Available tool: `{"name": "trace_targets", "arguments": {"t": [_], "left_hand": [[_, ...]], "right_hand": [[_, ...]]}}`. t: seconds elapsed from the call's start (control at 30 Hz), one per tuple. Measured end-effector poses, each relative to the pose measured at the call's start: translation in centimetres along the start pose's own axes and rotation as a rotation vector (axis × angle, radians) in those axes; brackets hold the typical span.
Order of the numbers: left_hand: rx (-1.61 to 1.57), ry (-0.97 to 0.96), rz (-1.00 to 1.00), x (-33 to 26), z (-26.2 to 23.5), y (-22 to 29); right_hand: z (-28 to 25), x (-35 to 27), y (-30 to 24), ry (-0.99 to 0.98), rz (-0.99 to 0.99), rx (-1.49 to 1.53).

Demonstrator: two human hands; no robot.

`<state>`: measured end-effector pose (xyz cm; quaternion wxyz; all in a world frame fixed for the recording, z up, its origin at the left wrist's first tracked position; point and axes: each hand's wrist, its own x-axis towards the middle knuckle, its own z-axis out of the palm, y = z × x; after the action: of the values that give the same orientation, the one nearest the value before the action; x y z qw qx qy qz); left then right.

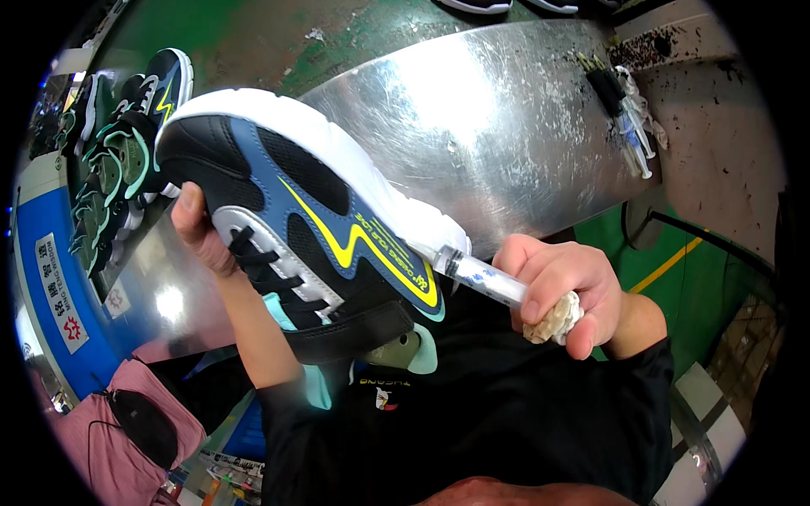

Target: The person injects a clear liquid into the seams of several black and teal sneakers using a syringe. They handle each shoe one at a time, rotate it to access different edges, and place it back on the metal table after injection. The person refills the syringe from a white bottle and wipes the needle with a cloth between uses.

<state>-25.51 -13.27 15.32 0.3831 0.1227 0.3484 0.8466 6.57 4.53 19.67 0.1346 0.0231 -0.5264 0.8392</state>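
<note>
A black, blue and white sneaker with a yellow zigzag stripe is held up on its side, its white sole facing away from me. My left hand grips it by the toe end, the thumb showing at the edge and the other fingers hidden behind. In my right hand is a clear plastic syringe, tilted, its tip at the sole's edge near the heel; whether it touches cannot be made out. A crumpled off-white wad is also between the right fingers, at the syringe's back end.
Behind the sneaker lies a scratched metal tabletop. Several pen-like tools or brushes rest at its far right beside a stained pale board. More sneakers stand at the left. A person in pink is at lower left.
</note>
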Motion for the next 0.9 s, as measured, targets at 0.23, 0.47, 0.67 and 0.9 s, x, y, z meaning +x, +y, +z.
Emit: {"name": "trace_targets", "arguments": {"t": [0.23,0.47,0.67,0.9], "left_hand": [[-0.131,0.079,-0.102,0.9,-2.0,0.7],[-0.055,0.087,-0.22,0.0,0.6,-0.1],[0.135,0.169,-0.329,-1.8,1.7,1.1],[0.266,0.272,-0.379,-6.8,-2.3,4.6]], "right_hand": [[0.0,-2.8,1.0,0.017,-0.054,-0.026],[-0.3,-4.6,2.3,0.088,-0.083,-0.029],[-0.1,-5.0,2.7,0.146,-0.035,-0.002],[-0.7,-4.0,3.8,0.063,-0.14,-0.131]]}}
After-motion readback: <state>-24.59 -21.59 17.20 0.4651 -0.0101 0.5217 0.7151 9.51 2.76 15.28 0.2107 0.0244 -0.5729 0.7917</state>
